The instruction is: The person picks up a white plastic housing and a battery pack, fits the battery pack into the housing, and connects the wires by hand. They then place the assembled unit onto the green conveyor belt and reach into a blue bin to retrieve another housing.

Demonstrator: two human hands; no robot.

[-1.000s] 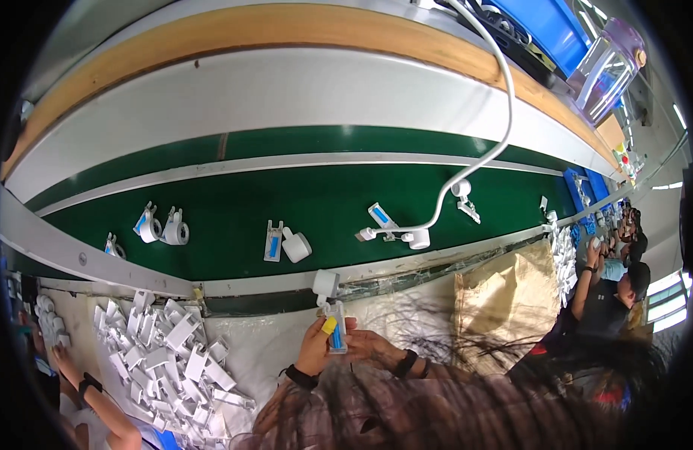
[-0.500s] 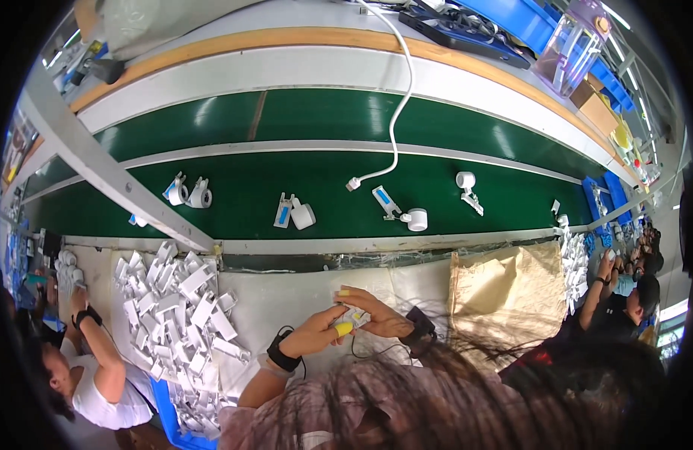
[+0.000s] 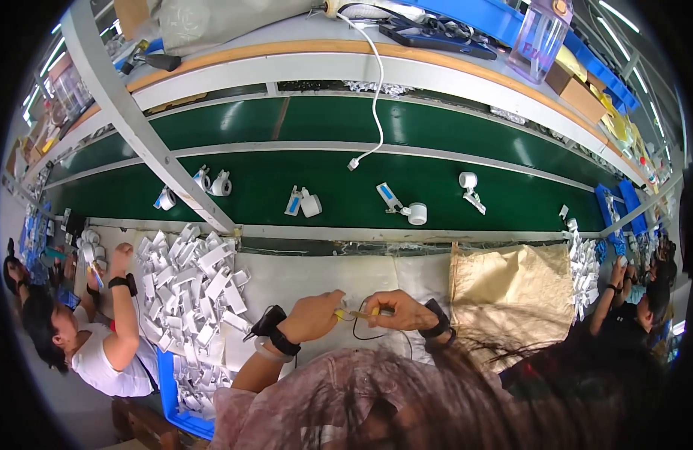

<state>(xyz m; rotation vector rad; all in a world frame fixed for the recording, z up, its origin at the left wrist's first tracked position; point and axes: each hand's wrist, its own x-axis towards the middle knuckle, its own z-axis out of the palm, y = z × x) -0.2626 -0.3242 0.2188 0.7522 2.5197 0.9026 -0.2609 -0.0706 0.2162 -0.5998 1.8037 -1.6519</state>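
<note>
Over the pale worktop [image 3: 286,277], my left hand [image 3: 312,316] and my right hand [image 3: 399,309] are close together, fingertips facing each other. Yellow covers show on some fingertips of both. Between them is a thin tan strip-like piece [image 3: 355,313], too small to name. My right finger and thumb pinch at its end. The left fingers are bent closed near its other end; what they hold is hidden. Each wrist wears a black band, and a thin dark cord hangs below my right hand. Left of my hands lies a heap of white plastic brackets [image 3: 200,281].
Beyond the worktop runs a green conveyor belt [image 3: 331,161] carrying several round white units with brackets [image 3: 416,214]. A white cable [image 3: 380,105] dangles over it from a shelf. Brown paper [image 3: 511,289] lies at right, a blue bin [image 3: 169,397] at left. Co-workers sit on both sides.
My hands have drawn apart from around a small white piece, which no longer shows; a thin tan strip is now between them. The view has shifted slightly. The left co-worker's arm is raised higher.
</note>
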